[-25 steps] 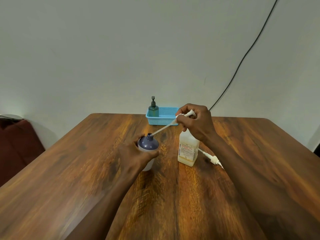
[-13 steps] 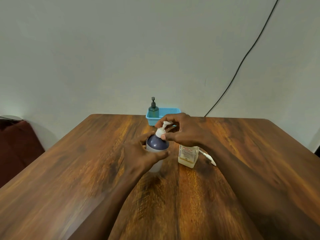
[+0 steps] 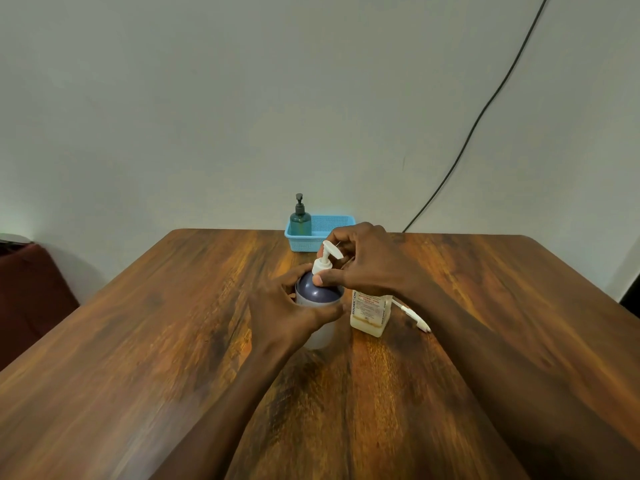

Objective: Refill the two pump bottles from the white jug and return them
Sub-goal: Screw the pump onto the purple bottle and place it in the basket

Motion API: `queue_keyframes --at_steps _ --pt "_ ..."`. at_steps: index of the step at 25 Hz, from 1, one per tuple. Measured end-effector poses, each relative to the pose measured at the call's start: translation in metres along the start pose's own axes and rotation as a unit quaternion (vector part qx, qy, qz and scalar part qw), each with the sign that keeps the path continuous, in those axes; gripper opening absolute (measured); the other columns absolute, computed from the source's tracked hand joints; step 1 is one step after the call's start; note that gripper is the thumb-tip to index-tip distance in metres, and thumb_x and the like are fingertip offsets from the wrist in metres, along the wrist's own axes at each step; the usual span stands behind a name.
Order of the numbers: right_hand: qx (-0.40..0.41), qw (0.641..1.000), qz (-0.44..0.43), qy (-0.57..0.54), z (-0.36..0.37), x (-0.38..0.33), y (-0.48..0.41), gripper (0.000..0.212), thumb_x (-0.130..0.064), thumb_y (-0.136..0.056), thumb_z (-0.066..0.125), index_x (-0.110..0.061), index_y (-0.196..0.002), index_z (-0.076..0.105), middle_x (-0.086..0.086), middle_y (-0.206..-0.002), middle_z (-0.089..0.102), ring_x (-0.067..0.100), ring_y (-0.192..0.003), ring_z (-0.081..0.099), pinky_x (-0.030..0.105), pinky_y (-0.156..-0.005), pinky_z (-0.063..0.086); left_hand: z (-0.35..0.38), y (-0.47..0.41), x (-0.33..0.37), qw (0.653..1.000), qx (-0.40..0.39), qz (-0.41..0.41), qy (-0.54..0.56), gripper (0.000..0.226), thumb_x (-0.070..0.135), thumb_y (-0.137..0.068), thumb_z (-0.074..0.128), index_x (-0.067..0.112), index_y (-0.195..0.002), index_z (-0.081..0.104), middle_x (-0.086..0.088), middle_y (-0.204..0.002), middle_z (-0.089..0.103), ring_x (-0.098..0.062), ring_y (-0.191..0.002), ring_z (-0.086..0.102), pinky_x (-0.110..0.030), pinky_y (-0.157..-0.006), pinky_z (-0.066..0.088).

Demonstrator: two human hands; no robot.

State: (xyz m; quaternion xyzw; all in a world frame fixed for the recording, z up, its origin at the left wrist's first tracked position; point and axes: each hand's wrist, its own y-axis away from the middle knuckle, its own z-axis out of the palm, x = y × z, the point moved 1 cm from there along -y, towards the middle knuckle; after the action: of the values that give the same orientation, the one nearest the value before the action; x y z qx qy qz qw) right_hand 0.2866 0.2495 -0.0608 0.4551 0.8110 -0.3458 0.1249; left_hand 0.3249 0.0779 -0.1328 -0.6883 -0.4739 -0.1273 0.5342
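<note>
A white pump bottle with a dark blue shoulder (image 3: 317,296) stands mid-table. My left hand (image 3: 287,308) wraps around its body. My right hand (image 3: 363,263) pinches the white pump head (image 3: 327,259), which sits upright in the bottle's neck. Just right of it stands the white jug (image 3: 370,311) with a printed label and a little yellowish liquid at the bottom; my right hand hides its top. A green pump bottle (image 3: 300,218) stands in the left end of a blue basket (image 3: 323,239) at the table's far edge.
A loose white pump with its tube (image 3: 414,315) lies on the wooden table (image 3: 173,323) right of the jug. A black cable (image 3: 485,109) runs down the wall behind. A dark red seat (image 3: 31,292) sits beyond the table's left edge.
My right hand lowered the white pump, sliding its tube down into the blue-shouldered bottle until the head sat on the neck. My left hand kept hold of the bottle.
</note>
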Motion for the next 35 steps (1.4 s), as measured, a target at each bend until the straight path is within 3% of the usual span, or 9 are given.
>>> queue_keyframes --at_steps 4,10,14,19,21,24,26,30,35 --pt "-0.005 1.000 -0.012 -0.020 -0.007 0.001 0.002 0.027 -0.041 -0.069 0.091 -0.033 -0.087 0.074 -0.019 -0.082 0.072 0.001 -0.082 0.068 0.015 -0.066 0.055 0.001 -0.004 0.002 0.999 -0.029 0.023 0.013 0.069 0.046 -0.060 0.092 0.044 -0.120 0.058 0.040 -0.101 0.057 0.023 -0.095 0.057 -0.001 -0.076 0.045" --pt "-0.164 0.986 0.001 -0.024 -0.021 0.004 -0.005 0.042 -0.025 -0.075 0.089 -0.040 -0.108 0.069 -0.022 -0.112 0.069 0.000 -0.108 0.062 0.019 -0.086 0.051 0.004 -0.005 0.001 0.996 -0.075 0.016 0.043 0.070 0.060 -0.055 0.083 0.031 -0.116 0.068 0.037 -0.091 0.061 0.020 -0.090 0.060 0.000 -0.066 0.044" --pt "-0.024 0.996 0.046 0.079 -0.010 0.001 -0.007 0.040 -0.066 -0.066 0.084 -0.032 -0.082 0.072 -0.021 -0.069 0.067 -0.001 -0.066 0.062 0.017 -0.056 0.042 0.008 -0.004 0.006 0.999 -0.030 0.009 0.044 0.070 0.059 -0.056 0.085 0.043 -0.118 0.059 0.035 -0.095 0.064 0.013 -0.091 0.064 -0.003 -0.070 0.046" --pt "0.079 0.981 0.085 0.154 0.001 0.000 -0.008 0.063 -0.088 -0.065 0.065 -0.026 -0.068 0.065 -0.012 -0.065 0.063 0.003 -0.057 0.060 0.009 -0.045 0.037 0.013 -0.012 0.006 0.998 -0.013 -0.001 0.057 0.087 0.050 -0.053 0.095 0.038 -0.129 0.055 0.032 -0.109 0.064 0.016 -0.098 0.062 -0.006 -0.075 0.050" --pt "0.018 0.995 0.091 -0.039 -0.003 0.002 -0.009 0.048 -0.070 -0.079 0.072 -0.027 -0.102 0.072 -0.012 -0.091 0.074 0.003 -0.083 0.071 0.009 -0.067 0.052 0.012 -0.018 0.004 0.999 -0.010 -0.011 0.048 0.081 0.051 -0.054 0.094 0.030 -0.125 0.062 0.021 -0.107 0.069 0.012 -0.094 0.064 -0.007 -0.073 0.051" --pt "-0.110 0.917 0.107 -0.367 -0.008 0.006 -0.008 0.056 -0.005 -0.093 0.071 -0.021 -0.143 0.050 0.002 -0.124 0.073 0.013 -0.116 0.069 0.029 -0.095 0.058 0.010 -0.025 0.005 0.999 -0.016 0.003 0.035 0.072 0.048 -0.059 0.095 0.031 -0.123 0.066 0.014 -0.105 0.072 0.002 -0.092 0.068 -0.021 -0.077 0.058" --pt "-0.079 0.947 0.091 -0.298 -0.010 0.009 -0.009 0.068 -0.004 -0.087 0.079 -0.022 -0.145 0.048 0.000 -0.116 0.076 0.008 -0.107 0.072 0.028 -0.091 0.060 0.009 -0.026 0.008 0.999 -0.006 0.007 0.050 0.073 0.044 -0.058 0.096 0.042 -0.123 0.061 0.019 -0.106 0.070 0.000 -0.094 0.069 -0.015 -0.075 0.057" --pt "0.124 0.987 0.090 -0.053 -0.002 -0.002 -0.006 0.078 -0.057 -0.056 0.094 -0.032 -0.123 0.064 -0.021 -0.083 0.068 -0.005 -0.076 0.070 0.011 -0.071 0.057 0.015 -0.025 0.009 0.998 -0.011 -0.023 0.053 0.081 0.047 -0.058 0.095 0.030 -0.130 0.062 0.014 -0.115 0.070 0.000 -0.100 0.068 -0.017 -0.080 0.057" --pt "-0.065 0.960 0.108 -0.248 -0.002 0.006 -0.006 0.068 -0.024 -0.088 0.081 -0.032 -0.146 0.047 -0.004 -0.124 0.073 0.010 -0.112 0.070 0.033 -0.093 0.060 0.014 -0.028 0.002 0.998 -0.012 -0.033 0.051 0.078 0.047 -0.059 0.094 0.028 -0.129 0.064 0.017 -0.106 0.070 0.003 -0.094 0.068 -0.013 -0.073 0.055"
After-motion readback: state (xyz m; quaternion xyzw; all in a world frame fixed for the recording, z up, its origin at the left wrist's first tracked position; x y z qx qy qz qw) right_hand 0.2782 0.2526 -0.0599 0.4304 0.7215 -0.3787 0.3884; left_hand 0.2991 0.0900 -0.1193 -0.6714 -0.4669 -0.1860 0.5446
